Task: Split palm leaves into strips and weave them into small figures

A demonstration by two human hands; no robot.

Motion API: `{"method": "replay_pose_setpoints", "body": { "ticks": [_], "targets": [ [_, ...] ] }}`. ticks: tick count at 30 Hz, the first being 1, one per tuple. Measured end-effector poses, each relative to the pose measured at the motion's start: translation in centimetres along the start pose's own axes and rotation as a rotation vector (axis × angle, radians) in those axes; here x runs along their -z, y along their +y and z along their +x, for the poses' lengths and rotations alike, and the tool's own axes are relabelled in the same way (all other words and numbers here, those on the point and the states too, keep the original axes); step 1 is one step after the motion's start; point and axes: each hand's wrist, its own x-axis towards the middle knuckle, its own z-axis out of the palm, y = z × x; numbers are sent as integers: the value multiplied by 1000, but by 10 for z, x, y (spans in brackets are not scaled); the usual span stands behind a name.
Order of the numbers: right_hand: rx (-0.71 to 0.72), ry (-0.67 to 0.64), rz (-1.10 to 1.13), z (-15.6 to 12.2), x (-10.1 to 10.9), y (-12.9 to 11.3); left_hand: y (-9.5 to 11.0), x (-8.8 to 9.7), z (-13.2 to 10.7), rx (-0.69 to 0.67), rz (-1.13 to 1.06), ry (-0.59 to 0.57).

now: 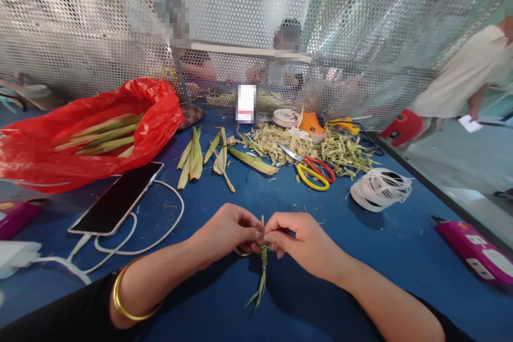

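Note:
Between my two hands, close above the blue table, is a small braided piece of green leaf strips (263, 259), its loose ends hanging toward me. My left hand (236, 230) is closed, thumb and fingers pinching the upper part of the braid. From the other side my right hand (294, 235) pinches the same spot, so the fingertips of both hands meet there and partly hide it. A thin stem end sticks up just above the fingertips. Beyond the hands lie cut leaf pieces (195, 155) and scissors (306, 165) with red and yellow handles.
A red plastic bag (160, 104) of long leaves is at the left, near a phone (118, 200) with a white cable. A spool of white cord (379, 189), a pile of braided pieces (347, 155) and a purple device (475, 254) are at the right. Behind stands a perforated metal screen (240, 0).

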Motion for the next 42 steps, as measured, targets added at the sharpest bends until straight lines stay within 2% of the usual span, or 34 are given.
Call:
{"method": "replay_pose_setpoints", "body": {
  "ticks": [5, 7, 10, 12, 15, 17, 19, 27, 31, 35, 38, 42],
  "targets": [
    [-58, 8, 315, 5, -6, -2, -2, 1, 0, -71, 11, -73],
    [-24, 30, 366, 7, -5, -2, -6, 0, 0, -95, 14, -64],
    [99, 78, 407, 7, -1, -2, -11, 0, 2, -96, 2, -41],
    [168, 147, 349, 7, 4, 0, -13, 0, 4, -91, -6, -41],
    [180, 237, 11, 5, 11, 6, -14, 1, 4, -103, -24, -55],
    [135, 200, -205, 4, 12, 12, -14, 1, 4, -104, -37, -64],
    [93, 137, -282, 5, 10, 16, -14, 1, 3, -92, -40, -64],
    [147, 191, -236, 9, -3, 19, -16, 1, 3, -132, -14, -129],
    [136, 148, -262, 9, -2, 20, -16, 3, 3, -196, -6, -171],
    [130, 130, -316, 9, -2, 22, -14, 3, 3, -190, -31, -181],
    [129, 128, -322, 9, -1, 21, -11, 2, 3, -137, -69, -146],
    [123, 140, -317, 8, 2, 18, -8, -1, 3, -97, -77, -30]
  ]
}}
